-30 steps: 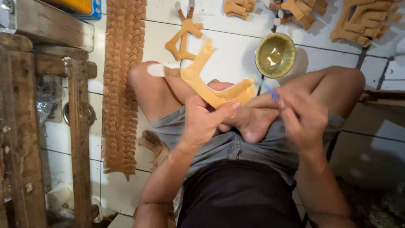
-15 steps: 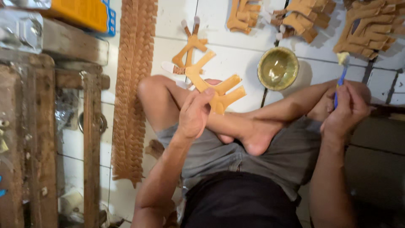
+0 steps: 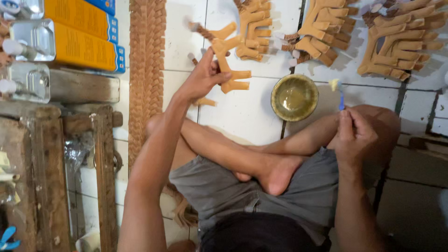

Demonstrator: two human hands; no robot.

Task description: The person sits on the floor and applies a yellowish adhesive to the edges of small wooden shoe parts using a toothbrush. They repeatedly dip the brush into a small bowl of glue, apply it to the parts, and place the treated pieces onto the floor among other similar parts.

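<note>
I sit cross-legged on a white tiled floor (image 3: 242,112). My left hand (image 3: 201,78) reaches forward and grips a forked, antler-shaped wooden piece (image 3: 228,70), holding it just above the tiles beside another such piece (image 3: 212,32). My right hand (image 3: 355,133) rests near my right knee and holds a small blue-handled brush (image 3: 339,95) with pale glue on its tip. A round brass-coloured bowl (image 3: 294,97) of yellowish liquid stands on the floor between my hands.
Several stacks of forked wooden pieces (image 3: 322,32) lie along the far side, with another pile (image 3: 401,42) at the right. A long carved wooden strip (image 3: 145,70) runs down the left. Wooden frames (image 3: 102,177) and yellow boxes (image 3: 79,44) crowd the left edge.
My left hand has carried the forked wooden piece from my lap out over the floor near the others. My right hand with the brush has moved to my right knee.
</note>
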